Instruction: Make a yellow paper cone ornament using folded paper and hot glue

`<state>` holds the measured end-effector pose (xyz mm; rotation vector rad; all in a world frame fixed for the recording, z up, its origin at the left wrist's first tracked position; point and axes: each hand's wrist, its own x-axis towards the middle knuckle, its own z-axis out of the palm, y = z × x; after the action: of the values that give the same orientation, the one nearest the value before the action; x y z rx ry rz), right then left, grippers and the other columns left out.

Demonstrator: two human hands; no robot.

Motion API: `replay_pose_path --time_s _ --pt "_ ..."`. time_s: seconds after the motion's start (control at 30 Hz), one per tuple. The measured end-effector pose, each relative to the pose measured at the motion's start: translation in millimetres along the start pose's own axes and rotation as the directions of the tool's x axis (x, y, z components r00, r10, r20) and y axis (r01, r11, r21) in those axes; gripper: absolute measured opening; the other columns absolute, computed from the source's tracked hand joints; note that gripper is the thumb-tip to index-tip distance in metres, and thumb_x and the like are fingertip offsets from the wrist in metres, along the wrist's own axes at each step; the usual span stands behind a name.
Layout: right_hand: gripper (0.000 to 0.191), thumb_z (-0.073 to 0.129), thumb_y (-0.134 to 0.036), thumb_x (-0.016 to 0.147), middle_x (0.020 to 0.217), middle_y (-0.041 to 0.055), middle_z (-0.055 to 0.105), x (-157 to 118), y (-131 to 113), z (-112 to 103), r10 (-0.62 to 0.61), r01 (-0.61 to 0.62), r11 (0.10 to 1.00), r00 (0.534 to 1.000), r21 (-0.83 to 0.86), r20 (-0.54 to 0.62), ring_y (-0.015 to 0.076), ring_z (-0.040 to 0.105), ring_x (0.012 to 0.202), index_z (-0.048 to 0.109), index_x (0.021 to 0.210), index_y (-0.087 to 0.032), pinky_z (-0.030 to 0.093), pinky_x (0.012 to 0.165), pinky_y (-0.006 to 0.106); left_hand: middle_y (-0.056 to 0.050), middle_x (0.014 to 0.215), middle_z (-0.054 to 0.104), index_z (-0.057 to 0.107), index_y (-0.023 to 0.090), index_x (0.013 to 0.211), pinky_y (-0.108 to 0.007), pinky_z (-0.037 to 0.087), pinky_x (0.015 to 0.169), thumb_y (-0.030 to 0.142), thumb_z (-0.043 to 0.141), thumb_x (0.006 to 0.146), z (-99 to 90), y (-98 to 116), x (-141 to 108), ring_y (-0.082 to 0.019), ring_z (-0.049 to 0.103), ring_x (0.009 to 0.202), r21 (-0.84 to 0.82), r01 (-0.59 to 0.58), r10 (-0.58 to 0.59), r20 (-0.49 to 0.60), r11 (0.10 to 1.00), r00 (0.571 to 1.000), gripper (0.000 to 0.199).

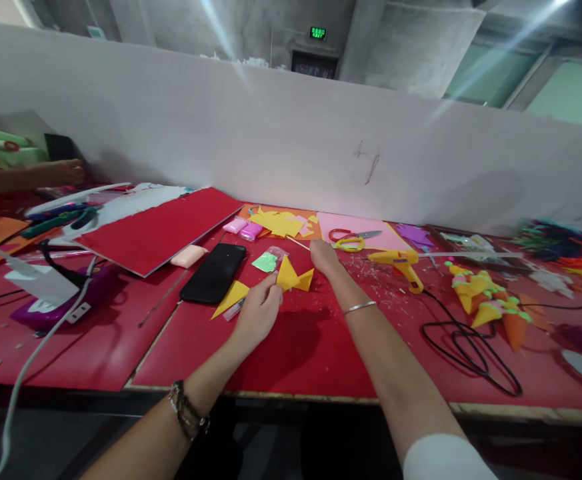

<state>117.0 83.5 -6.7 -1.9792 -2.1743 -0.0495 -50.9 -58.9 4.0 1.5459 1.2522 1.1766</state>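
Observation:
My left hand [261, 310] is closed, pinching a folded yellow paper piece [287, 275] with pointed corners above the red table. My right hand [323, 257] is closed in a fist just beyond it. A thin pale stick [298, 243] juts from its far left side. Near my left hand lie another yellow paper piece [231, 298], a small clear packet with green stuff [265, 262] and a black phone [213, 273]. Red-handled scissors [341, 235] and yellow-handled scissors [351, 245] rest beyond my right hand.
To the right stand a yellow glue gun [397, 261], its looped black cord [463, 343] and decorated yellow paper cones [475, 290]. A red board [165, 230] and purple power strip [65, 307] occupy the left. Another person's hand [65, 173] is at far left, before a white partition [251, 127].

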Motion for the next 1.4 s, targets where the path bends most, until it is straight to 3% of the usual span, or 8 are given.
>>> replay_pose_path --time_s 0.27,0.47,0.63,0.8,1.03,1.13,1.27,1.4 --pt "0.020 0.032 -0.018 0.084 0.090 0.0103 0.058 -26.2 7.6 -28.0 0.034 -0.023 0.998 0.976 0.056 -0.215 0.0186 0.053 0.082 0.049 0.092 -0.014 0.037 0.067 0.027 0.006 0.050 0.032 0.031 0.018 0.055 -0.022 0.022 0.047 0.019 0.033 0.074 4.8 -0.2 -1.1 -0.008 0.032 0.048 0.118 -0.053 0.045 0.070 0.992 0.997 0.019" --pt "0.031 0.024 -0.032 0.089 0.062 -0.0002 0.051 -74.5 18.0 -47.5 -0.127 0.273 0.897 0.912 0.347 -0.390 0.0126 0.046 0.057 0.047 0.073 -0.018 0.032 0.055 0.023 0.006 0.046 0.035 0.034 0.018 0.053 -0.022 0.025 0.046 0.021 0.033 0.075 4.3 -0.3 7.7 -0.009 0.034 0.044 0.107 -0.028 0.014 0.126 0.994 0.992 0.022" --pt "0.027 0.029 -0.028 0.089 0.089 0.0040 0.059 -91.1 31.4 -43.7 -0.270 0.422 0.793 0.890 0.439 -0.367 0.0140 0.054 0.082 0.054 0.096 -0.018 0.039 0.072 0.024 0.004 0.041 0.038 0.038 0.018 0.050 -0.021 0.027 0.043 0.023 0.038 0.073 -5.9 9.8 55.0 -0.009 0.037 0.041 0.020 0.014 -0.016 0.122 1.000 0.992 0.023" --pt "0.032 0.031 -0.025 0.089 0.095 0.0061 0.056 -89.1 35.2 -38.3 -0.293 0.367 0.896 0.912 0.250 -0.288 0.0159 0.053 0.087 0.052 0.113 -0.020 0.041 0.076 0.026 0.005 0.046 0.036 0.040 0.017 0.056 -0.018 0.022 0.040 0.020 0.041 0.072 0.1 5.0 93.8 -0.006 0.031 0.039 -0.166 0.042 -0.011 0.179 0.985 0.984 0.017" --pt "0.035 0.031 -0.024 0.089 0.084 0.0060 0.051 -93.3 33.1 -39.3 -0.351 0.371 0.927 0.908 0.051 -0.231 0.0151 0.051 0.076 0.051 0.117 -0.019 0.039 0.067 0.024 0.009 0.044 0.023 0.034 0.017 0.058 -0.017 0.014 0.038 0.020 0.039 0.074 -4.4 -8.0 85.6 -0.003 0.019 0.035 -0.335 0.195 -0.083 0.320 0.922 0.944 0.017" --pt "0.034 0.032 -0.025 0.089 0.083 0.0060 0.051 -93.5 32.8 -39.1 -0.352 0.358 0.934 0.907 -0.017 -0.231 0.0150 0.050 0.074 0.051 0.117 -0.019 0.037 0.063 0.024 0.009 0.045 0.021 0.034 0.017 0.057 -0.017 0.018 0.038 0.023 0.041 0.075 -6.1 -7.8 83.6 -0.003 0.019 0.036 -0.329 0.199 -0.097 0.301 0.923 0.949 0.019" --pt "0.034 0.033 -0.026 0.089 0.083 0.0058 0.052 -94.2 31.0 -37.0 -0.379 0.365 0.925 0.902 -0.103 -0.207 0.0145 0.049 0.070 0.052 0.116 -0.021 0.034 0.060 0.024 0.007 0.050 0.032 0.045 0.016 0.067 -0.017 0.028 0.042 0.031 0.045 0.075 -0.6 -11.8 80.8 -0.005 0.033 0.041 -0.216 0.112 -0.079 0.154 0.970 0.985 0.017" --pt "0.032 0.033 -0.025 0.089 0.088 0.0065 0.055 -96.4 28.0 -36.9 -0.379 0.370 0.925 0.907 -0.082 -0.182 0.0153 0.051 0.075 0.054 0.112 -0.019 0.035 0.063 0.024 0.005 0.051 0.034 0.045 0.016 0.060 -0.020 0.027 0.044 0.038 0.046 0.077 3.3 -11.9 76.0 -0.007 0.033 0.045 -0.075 -0.072 0.085 0.182 0.995 0.980 0.027"
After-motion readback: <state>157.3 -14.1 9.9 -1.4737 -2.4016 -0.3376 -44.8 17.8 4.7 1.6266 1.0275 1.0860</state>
